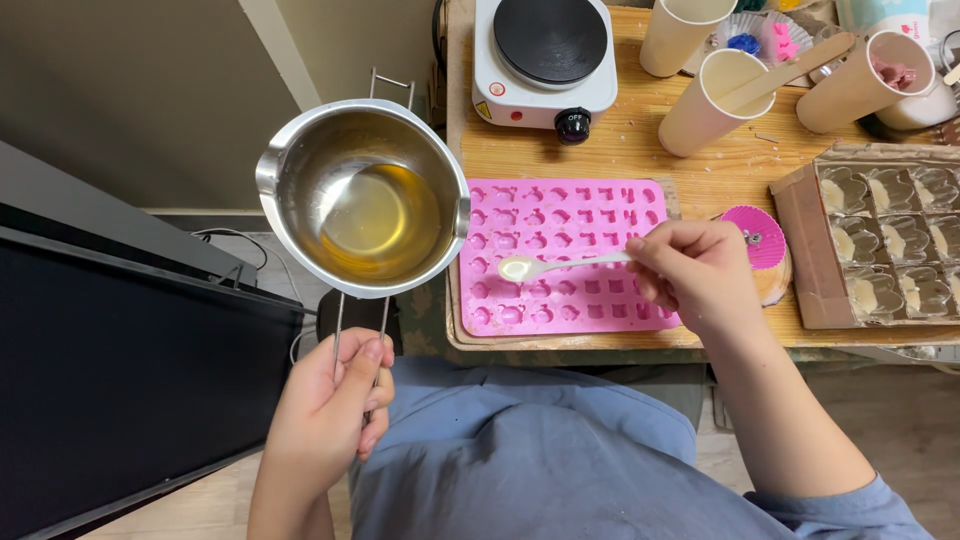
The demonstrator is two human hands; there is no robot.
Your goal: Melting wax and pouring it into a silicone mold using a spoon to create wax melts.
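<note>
The right hand (695,275) pinches a small white spoon (560,265) that points left over the pink mold (560,200) on the counter (620,140), while the left hand (325,415) grips the handle of the steel pot (362,195), held just left of the mold.

Wood table (620,160), beige wall (130,90), blk panel (110,380)
</note>
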